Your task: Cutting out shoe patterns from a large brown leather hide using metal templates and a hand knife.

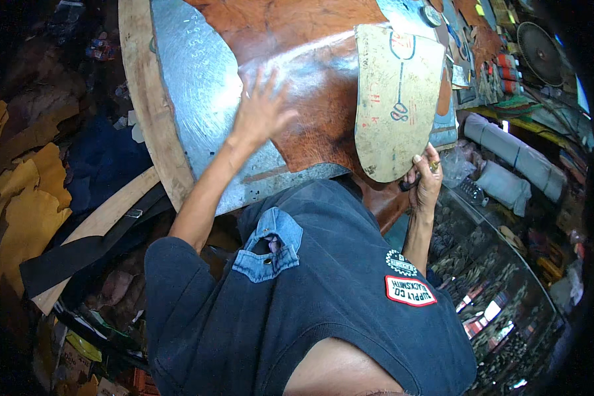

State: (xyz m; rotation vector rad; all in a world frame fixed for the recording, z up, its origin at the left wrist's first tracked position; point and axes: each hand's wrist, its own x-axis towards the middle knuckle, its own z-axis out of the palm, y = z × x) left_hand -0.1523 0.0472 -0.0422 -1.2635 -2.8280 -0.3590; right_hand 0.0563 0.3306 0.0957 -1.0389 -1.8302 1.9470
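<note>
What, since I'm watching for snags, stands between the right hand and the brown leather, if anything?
The beige template does: it covers part of the brown leather, its rounded lower end beside the right hand. Nothing visible blocks the left hand.

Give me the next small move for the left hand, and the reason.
I would probably bring the left hand across onto the pale template to steady it: that hand is spread by the left edge of the brown leather, away from the template, while the right hand is at the template's lower end with a small dark object.
</note>
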